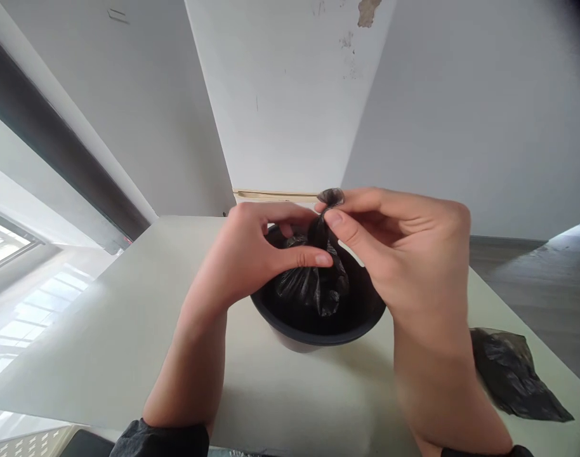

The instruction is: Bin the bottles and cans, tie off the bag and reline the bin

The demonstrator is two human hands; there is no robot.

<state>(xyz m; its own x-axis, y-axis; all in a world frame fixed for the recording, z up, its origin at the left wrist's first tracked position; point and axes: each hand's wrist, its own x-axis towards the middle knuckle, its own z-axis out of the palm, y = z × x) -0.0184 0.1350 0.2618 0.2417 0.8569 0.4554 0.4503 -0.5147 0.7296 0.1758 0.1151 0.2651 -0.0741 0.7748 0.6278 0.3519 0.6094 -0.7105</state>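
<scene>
Wears a black, creased left sleeve at 7 o'clock, ending at the forearm. Shows a dark right sleeve between 4 and 5 o'clock, mostly cropped. Has bare, short-nailed fingers.

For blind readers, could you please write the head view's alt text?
The right hand pinches the top of a black bag in a dark bucket on a table, the left hand around its neck; black plastic lies nearby.

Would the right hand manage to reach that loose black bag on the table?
Probably yes, if it lets go: the right hand is pinching the gathered bag at the bin. The loose bag lies beside its forearm, with nothing visible on top.
</scene>
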